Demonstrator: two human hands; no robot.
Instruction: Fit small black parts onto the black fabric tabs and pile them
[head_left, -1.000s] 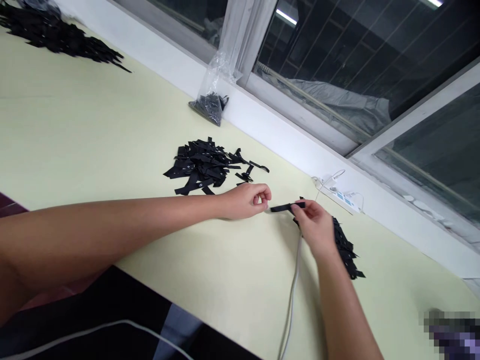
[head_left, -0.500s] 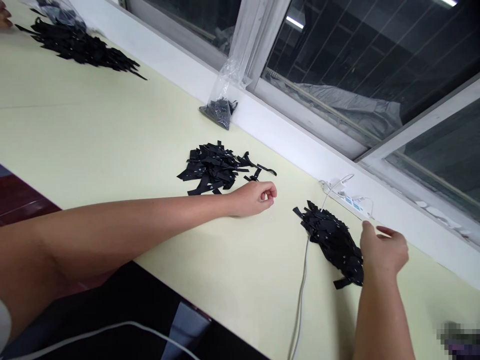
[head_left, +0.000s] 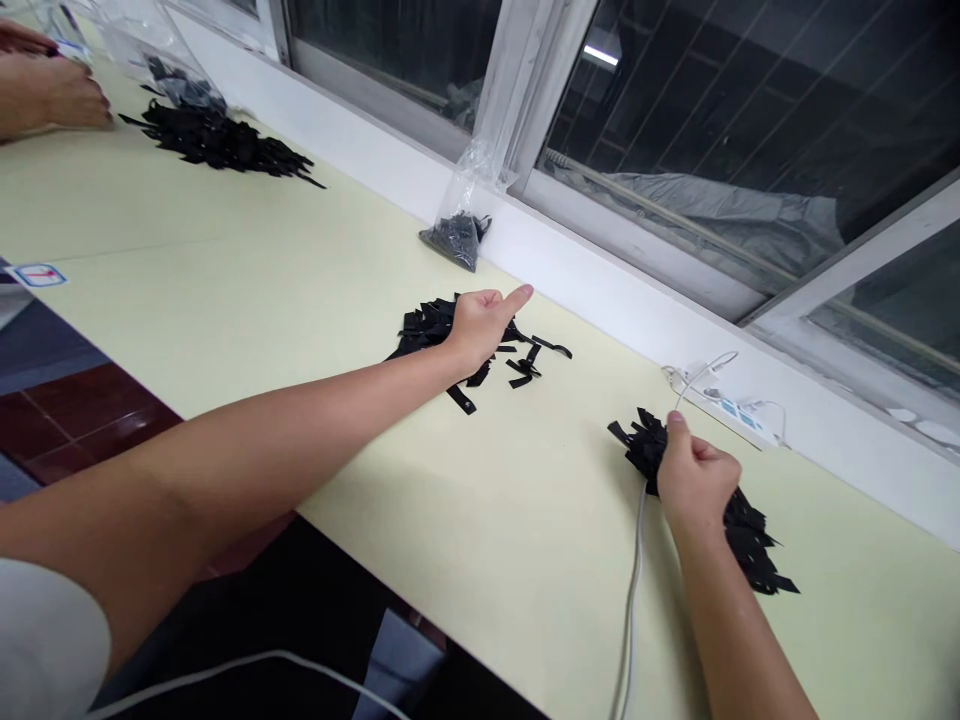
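My left hand (head_left: pixel 480 328) is above the middle pile of short black fabric strips (head_left: pixel 426 325), covering part of it. Its fingers are curled and its thumb sticks out; whatever they hold, if anything, is hidden. Over the right-hand pile of black strips (head_left: pixel 750 545), my right hand (head_left: pixel 699 480) is closed with the thumb up, and its grip is hidden from me too. Small light dots show on some strips. A few loose strips (head_left: pixel 531 362) lie to the right of the middle pile.
A white cable (head_left: pixel 636 600) crosses the pale table (head_left: pixel 465 520) beside the right pile, near a power strip (head_left: pixel 739 410). A clear bag of black pieces (head_left: pixel 457 235) leans against the wall. At far left, another person's hands (head_left: pixel 56 92) are near a third black pile (head_left: pixel 225 140).
My left hand has moved from the bare table right of the middle pile back over that pile. My right hand has shifted left along its pile. The view has turned slightly.
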